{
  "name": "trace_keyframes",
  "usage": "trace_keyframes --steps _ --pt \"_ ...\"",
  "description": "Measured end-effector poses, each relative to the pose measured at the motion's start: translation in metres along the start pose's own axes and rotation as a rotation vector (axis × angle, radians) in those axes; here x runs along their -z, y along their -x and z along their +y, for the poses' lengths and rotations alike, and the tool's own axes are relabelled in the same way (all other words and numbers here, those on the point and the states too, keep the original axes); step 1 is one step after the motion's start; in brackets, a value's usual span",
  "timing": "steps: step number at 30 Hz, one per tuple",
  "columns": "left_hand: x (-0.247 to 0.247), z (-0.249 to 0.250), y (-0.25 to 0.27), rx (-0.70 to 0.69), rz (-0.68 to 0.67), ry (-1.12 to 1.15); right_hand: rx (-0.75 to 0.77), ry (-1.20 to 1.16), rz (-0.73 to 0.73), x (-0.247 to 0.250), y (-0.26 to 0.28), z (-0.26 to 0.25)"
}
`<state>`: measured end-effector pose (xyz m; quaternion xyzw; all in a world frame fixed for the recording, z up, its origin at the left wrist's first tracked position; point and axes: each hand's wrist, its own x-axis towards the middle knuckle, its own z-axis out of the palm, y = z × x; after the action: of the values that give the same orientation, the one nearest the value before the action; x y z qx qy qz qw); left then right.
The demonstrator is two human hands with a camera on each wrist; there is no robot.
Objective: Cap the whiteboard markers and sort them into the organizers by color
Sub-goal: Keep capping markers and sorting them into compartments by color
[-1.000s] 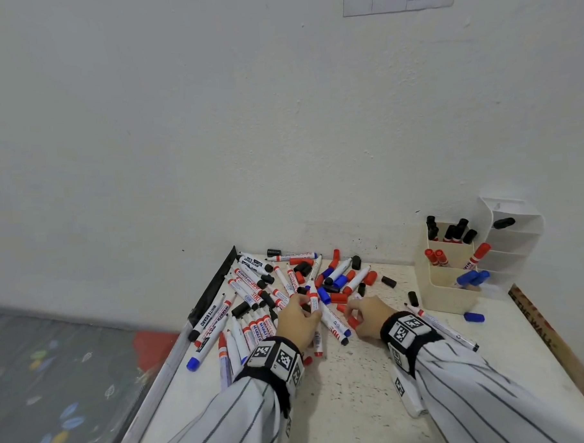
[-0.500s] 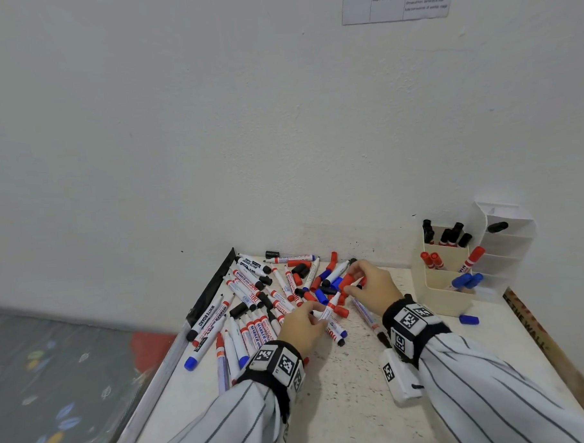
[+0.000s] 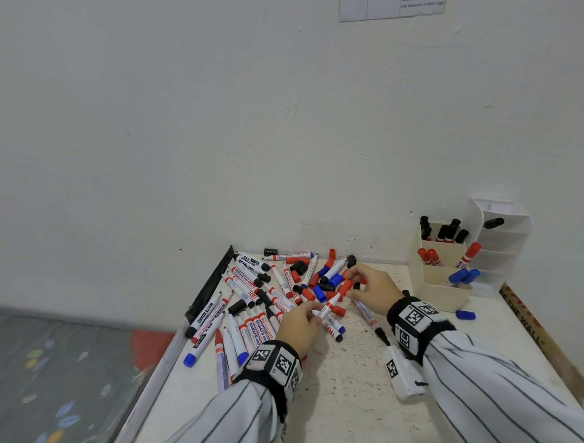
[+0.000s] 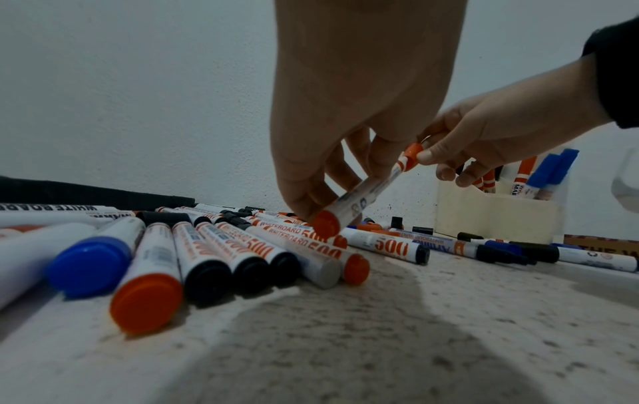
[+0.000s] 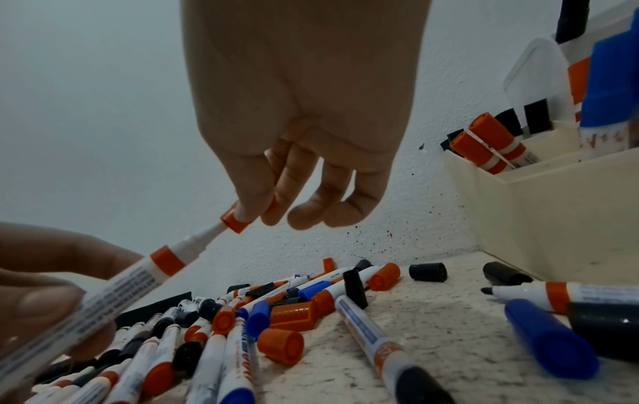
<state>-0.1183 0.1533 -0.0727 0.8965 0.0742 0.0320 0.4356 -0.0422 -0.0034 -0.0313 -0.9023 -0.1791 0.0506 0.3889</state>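
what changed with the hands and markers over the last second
The right hand reached back into the pile, took a red cap and now pinches it at the tip of the red marker. The left hand lifted that marker off the table and grips its barrel. The organizer and its sorted markers stayed put.

- The right hand (image 5: pixel 297 114) pinches a red cap (image 5: pixel 237 221) at the tip of a red marker (image 5: pixel 138 276).
- The left hand (image 5: pixel 45 289) grips the marker's barrel.
- Loose markers and caps (image 5: pixel 276 317) litter the table (image 5: pixel 449 341).
- A cream organizer (image 5: pixel 553 207) stands at right.
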Motion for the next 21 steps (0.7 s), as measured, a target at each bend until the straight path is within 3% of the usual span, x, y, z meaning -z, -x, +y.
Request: trace_keyframes --steps 6,12,17,21 --pt "0.001 0.005 0.005 -0.008 -0.044 -0.027 -0.001 0.003 0.007 -0.001 0.003 0.003" --pt "-0.001 0.008 0.007 -0.005 -0.034 -0.009 0.016 0.048 -0.111 -0.003 0.003 0.007" --pt "0.000 0.017 0.011 -0.023 0.002 0.128 -0.037 0.014 -0.109 -0.007 0.002 0.009" --pt "0.000 0.024 0.013 -0.106 0.035 0.106 -0.086 -0.069 -0.048 -0.011 0.004 0.004"
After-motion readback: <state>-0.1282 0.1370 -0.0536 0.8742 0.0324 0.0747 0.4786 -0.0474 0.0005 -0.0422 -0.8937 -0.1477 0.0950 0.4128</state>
